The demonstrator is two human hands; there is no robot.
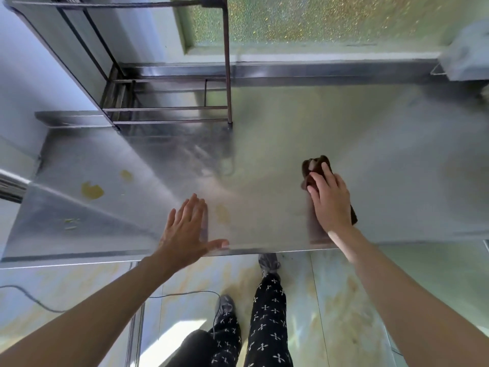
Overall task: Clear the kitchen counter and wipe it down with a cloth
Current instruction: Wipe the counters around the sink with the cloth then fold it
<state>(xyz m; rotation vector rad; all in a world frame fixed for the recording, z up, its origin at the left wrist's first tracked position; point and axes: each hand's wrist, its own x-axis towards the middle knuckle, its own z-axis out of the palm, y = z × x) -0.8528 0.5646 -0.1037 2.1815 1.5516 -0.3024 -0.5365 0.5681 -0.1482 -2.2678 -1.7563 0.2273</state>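
A stainless steel counter (344, 133) fills the middle of the head view. My right hand (330, 202) presses flat on a dark brown cloth (316, 166) lying on the counter's right-centre; the cloth pokes out beyond my fingertips and behind my wrist. My left hand (189, 229) lies flat with straight fingers on the counter near its front edge, thumb along the rim. Yellow stains (92, 190) and a smaller yellow smear (126, 174) mark the counter's left part, with greenish scraps (71, 223) nearer the front left. A faint yellowish smear (223, 214) sits beside my left hand.
A dark metal rack frame (227, 75) stands on the counter's back left against a steel backsplash (317, 71). A frosted window (317, 17) is behind. A pale cloth-like object (465, 56) sits at the back right. Below are a tiled floor, a cable (31, 298) and my legs.
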